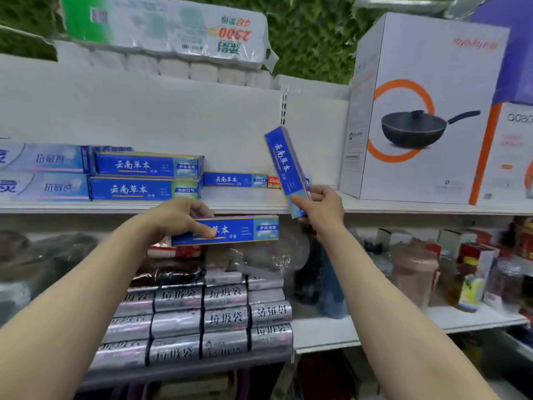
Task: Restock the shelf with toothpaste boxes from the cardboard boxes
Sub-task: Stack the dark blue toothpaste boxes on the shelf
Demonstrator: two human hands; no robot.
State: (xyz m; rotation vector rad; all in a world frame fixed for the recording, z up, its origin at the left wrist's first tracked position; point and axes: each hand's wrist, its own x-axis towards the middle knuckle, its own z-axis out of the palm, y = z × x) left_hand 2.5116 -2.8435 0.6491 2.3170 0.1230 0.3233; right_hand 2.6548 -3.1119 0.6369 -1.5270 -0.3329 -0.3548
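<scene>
My left hand (180,216) grips a blue toothpaste box (245,230) held level just below the front edge of the white shelf (245,197). My right hand (323,207) holds a second blue toothpaste box (285,166) by its lower end, tilted nearly upright above the shelf. On the shelf stand two stacked blue toothpaste boxes (147,177), a single blue box (233,179) further back, and a red toothpaste box (274,182) beside it. No cardboard box is in view.
Pale toothpaste boxes (43,171) are stacked at the shelf's left. A large white pan box (424,111) stands on the right. Tissue packs (173,39) lie on top. Rolls of bin bags (202,319) and bottles (412,272) fill the lower shelves.
</scene>
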